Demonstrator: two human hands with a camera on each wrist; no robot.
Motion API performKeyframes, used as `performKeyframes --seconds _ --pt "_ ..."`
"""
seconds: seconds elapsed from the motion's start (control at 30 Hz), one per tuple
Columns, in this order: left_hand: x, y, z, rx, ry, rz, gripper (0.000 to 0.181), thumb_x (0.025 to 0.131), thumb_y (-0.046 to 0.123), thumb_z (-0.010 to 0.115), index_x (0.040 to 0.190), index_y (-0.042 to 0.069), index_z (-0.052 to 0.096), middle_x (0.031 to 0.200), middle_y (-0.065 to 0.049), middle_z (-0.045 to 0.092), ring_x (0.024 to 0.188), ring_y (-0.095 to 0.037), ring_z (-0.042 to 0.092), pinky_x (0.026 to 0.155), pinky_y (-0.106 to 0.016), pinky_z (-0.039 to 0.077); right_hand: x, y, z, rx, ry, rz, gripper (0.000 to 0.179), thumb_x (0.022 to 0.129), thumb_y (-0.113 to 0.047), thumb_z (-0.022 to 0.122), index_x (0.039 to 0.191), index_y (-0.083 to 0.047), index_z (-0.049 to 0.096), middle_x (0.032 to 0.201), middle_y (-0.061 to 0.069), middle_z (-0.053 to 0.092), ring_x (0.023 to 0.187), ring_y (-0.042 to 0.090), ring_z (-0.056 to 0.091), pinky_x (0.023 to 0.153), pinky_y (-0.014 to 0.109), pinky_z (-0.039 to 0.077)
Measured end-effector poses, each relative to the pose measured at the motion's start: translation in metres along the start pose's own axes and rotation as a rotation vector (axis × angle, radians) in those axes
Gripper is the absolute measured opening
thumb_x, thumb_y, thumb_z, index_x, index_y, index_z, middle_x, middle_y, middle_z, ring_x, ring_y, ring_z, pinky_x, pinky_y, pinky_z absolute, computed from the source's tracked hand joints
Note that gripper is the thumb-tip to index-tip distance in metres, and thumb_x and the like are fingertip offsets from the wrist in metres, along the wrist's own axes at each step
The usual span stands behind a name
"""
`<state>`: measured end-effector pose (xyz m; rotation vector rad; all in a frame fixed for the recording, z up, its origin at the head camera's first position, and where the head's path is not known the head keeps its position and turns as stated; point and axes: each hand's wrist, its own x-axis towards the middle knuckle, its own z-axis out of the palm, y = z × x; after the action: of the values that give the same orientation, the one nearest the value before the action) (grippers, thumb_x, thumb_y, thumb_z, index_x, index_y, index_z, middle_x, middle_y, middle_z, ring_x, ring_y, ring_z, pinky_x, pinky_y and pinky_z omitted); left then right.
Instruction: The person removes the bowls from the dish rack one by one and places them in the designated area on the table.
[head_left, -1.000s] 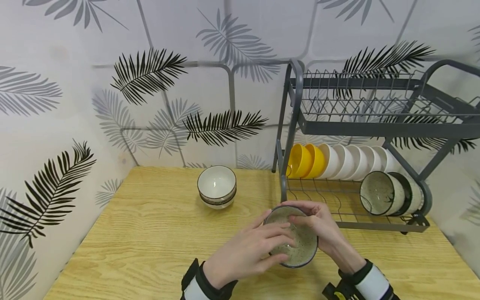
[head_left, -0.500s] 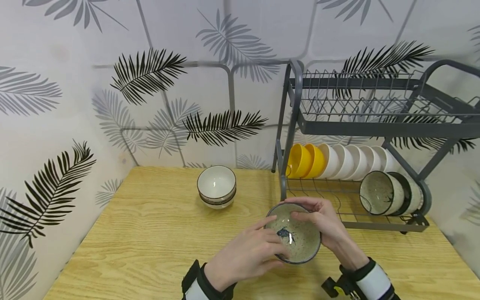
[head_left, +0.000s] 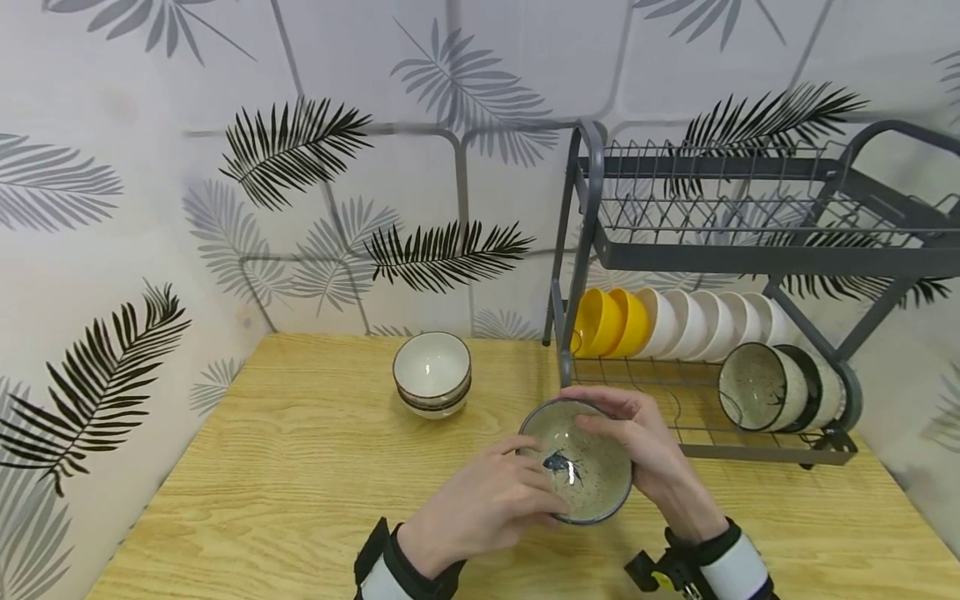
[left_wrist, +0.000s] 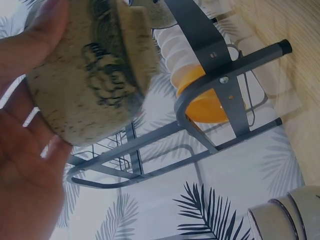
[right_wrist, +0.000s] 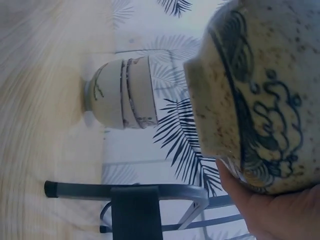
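Note:
Above the table's front part, both hands hold a speckled beige bowl point(head_left: 596, 479) with a dark rim and a dark blue motif inside. My left hand point(head_left: 483, 504) grips its left side, fingers at the rim. My right hand point(head_left: 652, 446) grips the upper right rim, thumb inside and the other fingers mostly hidden behind the wall. The bowl's opening tilts toward the head camera. In the left wrist view, blue-green drawing marks the outside of the bowl point(left_wrist: 95, 75). The right wrist view shows the foot ring and painted wall of the bowl point(right_wrist: 265, 100).
A stack of white bowls point(head_left: 432, 371) with dark rims stands left of a grey two-tier dish rack point(head_left: 765, 454). On its lower tier are yellow bowls point(head_left: 600, 323), several white bowls point(head_left: 686, 325) and speckled bowls point(head_left: 757, 387). A patterned wall point(head_left: 420, 192) rises behind the wooden table point(head_left: 300, 467).
The bowl tilts more, baring the motif inside. My left fingers have drawn back from over its middle to its left rim. Bowl and hands have shifted slightly left and up in the last half second.

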<state>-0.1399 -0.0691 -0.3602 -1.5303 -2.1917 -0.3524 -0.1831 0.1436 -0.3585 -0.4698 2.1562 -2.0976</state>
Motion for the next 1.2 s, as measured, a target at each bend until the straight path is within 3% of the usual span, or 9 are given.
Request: performKeyframes --seconds 0.13,0.37,0.67,1.03,1.2 --pt "0.000 0.001 -0.002 0.005 0.075 0.008 0.006 0.081 0.025 0.075 0.084 0.020 0.077 0.076 0.013 0.070 0.073 -0.001 0.060 0.095 -0.026 0.048 -0.002 -0.004 0.005 0.007 0.015 -0.048 0.033 0.090 -0.004 0.061 0.121 0.008 0.061 0.111 0.003 0.070 0.106 0.023 0.057 0.087 0.043 0.045" --pt "0.001 0.002 -0.007 0.061 0.182 0.028 0.011 0.080 0.028 0.075 0.074 0.019 0.070 0.069 0.013 0.065 0.069 -0.003 0.055 0.084 -0.024 0.052 -0.006 -0.012 0.016 -0.002 0.001 -0.143 0.033 0.093 -0.006 0.060 0.122 0.008 0.060 0.113 0.002 0.069 0.105 0.023 0.059 0.084 0.032 0.052" --pt "0.001 0.003 -0.012 0.106 0.208 0.027 0.015 0.081 0.029 0.073 0.076 0.017 0.066 0.070 0.011 0.062 0.074 -0.003 0.055 0.084 -0.024 0.052 -0.008 -0.017 0.020 0.073 -0.076 -0.238 0.033 0.098 -0.004 0.049 0.127 0.011 0.053 0.119 0.010 0.065 0.106 0.031 0.059 0.084 0.034 0.056" --pt "-0.003 0.009 -0.030 0.054 0.208 0.029 0.009 0.081 0.022 0.073 0.083 0.015 0.068 0.077 0.010 0.066 0.078 -0.004 0.058 0.082 -0.024 0.053 -0.009 -0.018 0.022 0.031 -0.172 -0.311 0.036 0.102 -0.003 0.037 0.134 0.009 0.047 0.127 0.019 0.058 0.111 0.032 0.056 0.089 0.032 0.054" --pt "-0.009 0.002 -0.038 0.028 0.267 0.019 0.011 0.082 0.021 0.071 0.085 0.011 0.067 0.078 0.006 0.067 0.075 -0.006 0.060 0.077 -0.025 0.054 -0.010 -0.023 0.021 -0.005 -0.175 -0.329 0.038 0.104 -0.006 0.032 0.138 0.006 0.043 0.134 0.023 0.053 0.122 0.032 0.049 0.098 0.028 0.047"
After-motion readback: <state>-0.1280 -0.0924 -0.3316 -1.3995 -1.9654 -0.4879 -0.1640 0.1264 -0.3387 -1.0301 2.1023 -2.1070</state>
